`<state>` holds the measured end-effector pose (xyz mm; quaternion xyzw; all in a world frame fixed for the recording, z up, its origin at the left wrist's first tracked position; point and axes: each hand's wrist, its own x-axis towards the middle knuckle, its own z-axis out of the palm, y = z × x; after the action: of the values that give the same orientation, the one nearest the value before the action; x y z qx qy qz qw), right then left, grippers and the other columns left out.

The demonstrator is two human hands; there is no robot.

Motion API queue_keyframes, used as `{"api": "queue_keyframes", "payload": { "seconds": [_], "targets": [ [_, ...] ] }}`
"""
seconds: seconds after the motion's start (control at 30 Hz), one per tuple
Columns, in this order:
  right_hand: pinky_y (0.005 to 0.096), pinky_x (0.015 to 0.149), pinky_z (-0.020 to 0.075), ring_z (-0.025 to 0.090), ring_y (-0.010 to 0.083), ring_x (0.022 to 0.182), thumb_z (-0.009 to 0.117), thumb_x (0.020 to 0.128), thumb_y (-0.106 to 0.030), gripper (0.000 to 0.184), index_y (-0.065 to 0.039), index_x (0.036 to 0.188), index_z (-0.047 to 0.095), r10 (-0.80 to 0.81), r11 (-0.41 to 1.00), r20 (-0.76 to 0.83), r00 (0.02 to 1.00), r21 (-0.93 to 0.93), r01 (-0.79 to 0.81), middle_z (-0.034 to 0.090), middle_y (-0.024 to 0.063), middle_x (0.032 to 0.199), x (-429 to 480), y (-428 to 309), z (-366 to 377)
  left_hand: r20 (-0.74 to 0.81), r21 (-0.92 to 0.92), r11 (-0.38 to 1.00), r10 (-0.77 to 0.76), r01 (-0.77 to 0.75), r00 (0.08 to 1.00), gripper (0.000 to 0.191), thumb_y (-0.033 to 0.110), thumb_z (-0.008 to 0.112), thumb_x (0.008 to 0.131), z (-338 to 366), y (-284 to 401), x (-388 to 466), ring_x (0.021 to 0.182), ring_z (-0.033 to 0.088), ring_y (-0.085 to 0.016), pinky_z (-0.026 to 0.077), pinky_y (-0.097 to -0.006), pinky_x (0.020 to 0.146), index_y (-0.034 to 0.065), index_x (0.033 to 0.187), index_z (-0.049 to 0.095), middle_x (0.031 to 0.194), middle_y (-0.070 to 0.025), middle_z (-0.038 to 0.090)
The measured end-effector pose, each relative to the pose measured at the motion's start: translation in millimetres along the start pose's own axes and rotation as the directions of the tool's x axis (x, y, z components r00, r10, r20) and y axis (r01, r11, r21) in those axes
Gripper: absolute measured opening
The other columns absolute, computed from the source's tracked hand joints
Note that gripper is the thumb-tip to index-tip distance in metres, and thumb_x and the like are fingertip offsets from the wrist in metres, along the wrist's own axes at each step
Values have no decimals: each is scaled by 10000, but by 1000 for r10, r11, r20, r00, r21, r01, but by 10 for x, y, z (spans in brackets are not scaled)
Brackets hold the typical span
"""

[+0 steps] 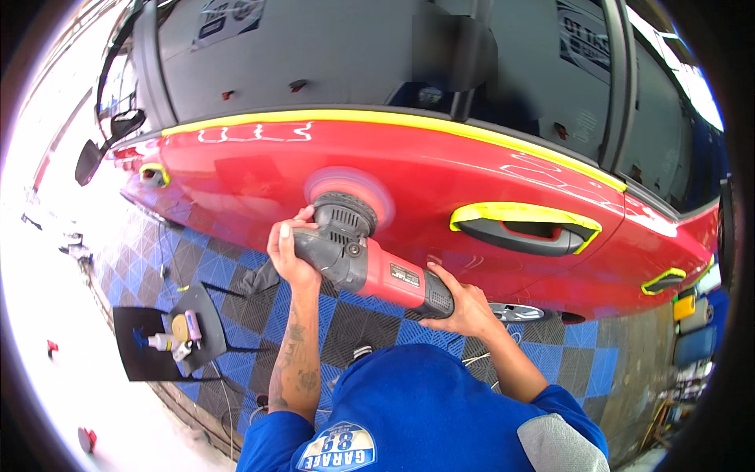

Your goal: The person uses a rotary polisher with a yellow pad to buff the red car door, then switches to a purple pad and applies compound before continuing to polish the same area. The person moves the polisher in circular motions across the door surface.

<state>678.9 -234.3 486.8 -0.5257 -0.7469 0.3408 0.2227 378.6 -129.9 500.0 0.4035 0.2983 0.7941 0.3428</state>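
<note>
Both my hands grip a red and black car polisher (377, 265). Its round pad (380, 192) is blurred and lies against the red car door (407, 153). My left hand (293, 251) wraps the black head end, fingers reaching up beside the vented housing. Around the black rear end of the body closes my right hand (463, 301). Yellow masking tape (365, 116) runs along the lower window edge. More yellow tape frames the dark door handle (525, 233), right of the pad. The pad's contact face is hidden.
A black chair (206, 324) at the left carries several bottles (162, 342) and a round yellow pad (180, 327). Cables (227, 401) cross the blue and grey tiled floor (354, 318). A grey cloth (560, 445) lies over my right shoulder. Containers (693, 330) stand at the far right.
</note>
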Motion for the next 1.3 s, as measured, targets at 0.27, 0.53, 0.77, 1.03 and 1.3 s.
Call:
{"api": "queue_keyframes", "payload": {
  "seconds": [0.27,0.53,0.77,1.03,1.3],
  "targets": [
    [461,1218,241,354,327,1467,557,872,-773,1088,69,1522,332,-204,805,655,728,535,-256,414,229,1554,-104,361,91,-39,146,972,-179,183,983,345,291,600,926,-109,527,-893,803,709,-280,334,-507,1171,-25,817,685,790,-182,718],
    [440,1167,343,485,323,1367,800,750,-646,1033,57,1438,487,-450,735,715,535,637,-233,551,186,1449,214,486,1001,766,94,990,-5,-105,643,126,125,743,804,-292,1122,-786,1048,701,-290,380,-522,1130,56,906,769,956,-98,761],
    [443,1105,438,580,333,1272,858,691,-617,1068,67,1427,497,-66,238,579,813,800,-550,607,184,1383,-101,171,2511,281,711,656,-594,252,754,234,208,698,960,-2667,1094,-305,884,669,-146,522,-303,794,-19,977,749,927,-103,736],
    [415,1074,485,626,262,1208,653,953,-518,786,65,1444,460,273,56,710,649,662,-747,608,181,1379,-528,-249,3342,-91,941,-148,-976,305,-196,494,474,643,920,-5104,827,-1399,1040,683,-255,566,-385,818,93,1233,656,1116,-144,720],
    [423,1052,501,640,254,1193,641,952,-556,748,3,1431,504,483,-42,824,296,359,-932,628,154,1364,-854,-108,3775,18,956,-74,-951,286,-308,238,223,619,896,-5393,764,-1553,897,634,-205,514,-361,770,44,1053,632,962,-109,687]
  ]
}}
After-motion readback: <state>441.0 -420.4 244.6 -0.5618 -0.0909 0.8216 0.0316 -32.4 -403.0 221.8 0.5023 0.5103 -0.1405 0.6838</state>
